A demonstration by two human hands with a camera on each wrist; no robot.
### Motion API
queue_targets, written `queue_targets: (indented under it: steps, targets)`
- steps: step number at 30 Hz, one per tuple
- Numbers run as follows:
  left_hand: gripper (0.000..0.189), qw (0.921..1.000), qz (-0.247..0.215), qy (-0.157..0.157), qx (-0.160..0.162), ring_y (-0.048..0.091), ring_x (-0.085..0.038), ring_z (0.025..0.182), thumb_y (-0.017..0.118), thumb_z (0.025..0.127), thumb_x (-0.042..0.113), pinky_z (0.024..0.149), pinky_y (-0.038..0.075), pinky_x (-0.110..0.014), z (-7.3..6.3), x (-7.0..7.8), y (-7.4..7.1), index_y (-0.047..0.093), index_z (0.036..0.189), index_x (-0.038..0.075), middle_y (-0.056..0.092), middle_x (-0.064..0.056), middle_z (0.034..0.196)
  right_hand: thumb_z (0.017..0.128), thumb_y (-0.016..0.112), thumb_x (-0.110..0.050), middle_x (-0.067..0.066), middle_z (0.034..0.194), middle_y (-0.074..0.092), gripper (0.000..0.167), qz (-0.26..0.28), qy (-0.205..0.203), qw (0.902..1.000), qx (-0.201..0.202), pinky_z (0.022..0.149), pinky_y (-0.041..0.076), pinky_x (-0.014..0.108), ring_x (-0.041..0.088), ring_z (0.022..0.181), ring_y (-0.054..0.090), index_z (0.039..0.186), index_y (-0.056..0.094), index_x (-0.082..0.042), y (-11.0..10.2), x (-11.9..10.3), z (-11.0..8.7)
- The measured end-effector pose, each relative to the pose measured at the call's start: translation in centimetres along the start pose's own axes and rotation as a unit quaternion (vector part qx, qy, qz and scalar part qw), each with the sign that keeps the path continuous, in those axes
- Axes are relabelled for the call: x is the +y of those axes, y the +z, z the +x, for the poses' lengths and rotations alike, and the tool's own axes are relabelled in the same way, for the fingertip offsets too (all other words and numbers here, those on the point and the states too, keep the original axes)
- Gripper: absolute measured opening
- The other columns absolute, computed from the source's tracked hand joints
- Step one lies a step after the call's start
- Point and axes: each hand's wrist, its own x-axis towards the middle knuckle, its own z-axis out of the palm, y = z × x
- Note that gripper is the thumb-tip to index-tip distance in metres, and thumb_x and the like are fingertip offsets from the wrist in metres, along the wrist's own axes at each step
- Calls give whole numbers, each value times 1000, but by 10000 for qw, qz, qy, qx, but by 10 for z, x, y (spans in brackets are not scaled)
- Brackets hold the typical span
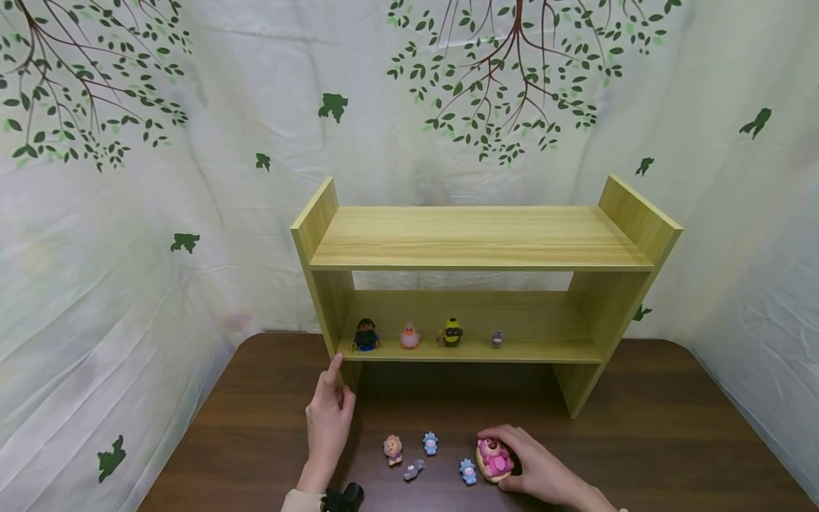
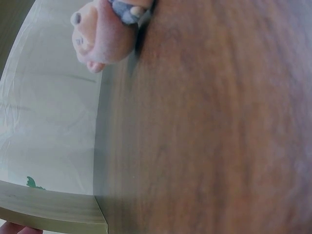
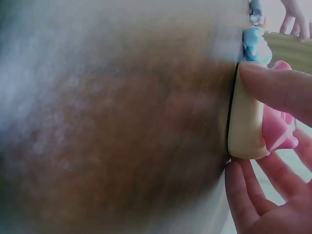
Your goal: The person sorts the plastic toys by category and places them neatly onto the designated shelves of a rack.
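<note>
A pink bear figurine (image 1: 493, 459) with a cream-coloured rim sits on the table, and my right hand (image 1: 534, 466) grips it by its sides. In the right wrist view, the thumb lies against the cream base (image 3: 247, 122), with fingers on the opposite side. My left hand (image 1: 328, 419) touches the wooden shelf's left side panel (image 1: 320, 302) with an extended index finger at the middle board's front corner. Left of the bear lie a blue figurine (image 1: 468, 471), another blue figurine (image 1: 431, 443), a grey figurine (image 1: 413, 469) and an orange-pink figurine (image 1: 393, 449).
On the middle board (image 1: 544, 348) stand a dark-haired figurine (image 1: 366, 335), a pink round figurine (image 1: 409, 336), a yellow-and-black figurine (image 1: 452, 333) and a small grey figurine (image 1: 497, 339). The shelf stands on a brown table (image 1: 665, 441) before a leaf-printed curtain (image 1: 256, 85).
</note>
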Motion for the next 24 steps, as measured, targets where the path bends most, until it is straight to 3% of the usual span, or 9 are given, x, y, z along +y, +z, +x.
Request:
queue_targets:
  steps: [9, 16, 24]
  targets:
    - [80, 10000, 34, -40, -36, 29, -6, 53, 61, 76, -16, 45, 25, -24, -1, 0, 0, 38, 144, 21, 42, -5, 78, 71, 81, -15, -6, 121, 55, 63, -31, -87, 9998, 199, 86, 45, 38, 12, 107, 52, 129, 56, -16, 0, 1, 1]
    - [81, 10000, 20, -43, -32, 28, -6, 53, 61, 76, -16, 45, 25, -24, 0, 0, 0, 38, 144, 21, 43, -6, 79, 66, 81, -7, -7, 119, 57, 65, -53, -267, 9977, 617, 85, 47, 32, 10, 103, 55, 126, 58, -11, -1, 0, 2]
    - [81, 10000, 13, -61, -49, 28, -5, 53, 61, 76, -16, 45, 25, -24, 0, 1, -1, 38, 144, 21, 43, -6, 80, 64, 84, -7, -8, 118, 57, 68, -172, -574, 9930, 1023, 82, 48, 32, 11, 101, 56, 126, 58, -16, -12, -8, 4]
